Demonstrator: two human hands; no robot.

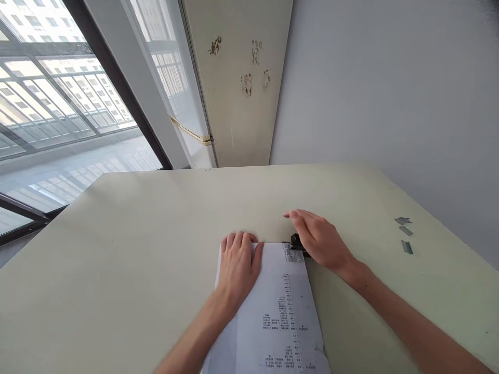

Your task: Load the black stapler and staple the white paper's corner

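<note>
while the left hand (237,270) lies flat over the upper left corner of the printed paper (257,337), fingers stretched straight and close together past its far edge and thumb set apart, pressing on the sheet without gripping it, the right hand (319,240) sits over a black stapler (297,242) at the paper's upper right corner, partly curled with a finger pointing out beyond the tool; how firmly it holds the stapler cannot be told, since the palm hides most of it. the paper lies near the middle of the table (156,249), running out of view at the bottom, its dark rows of text gathered toward the right side. the table is broad and pale greenish cream, and three grey scraps (406,230) rest toward its right edge, well apart from the paper. beyond the far edge stands a cream panel (237,124) with four brown, blotchy marks, a pale curved handle (193,132) to its left. a plain grey-white wall (382,98) fills the right side, and on the left dark-framed glass (117,83) gives onto a railing (74,98) and pale buildings in bright daylight.
</note>
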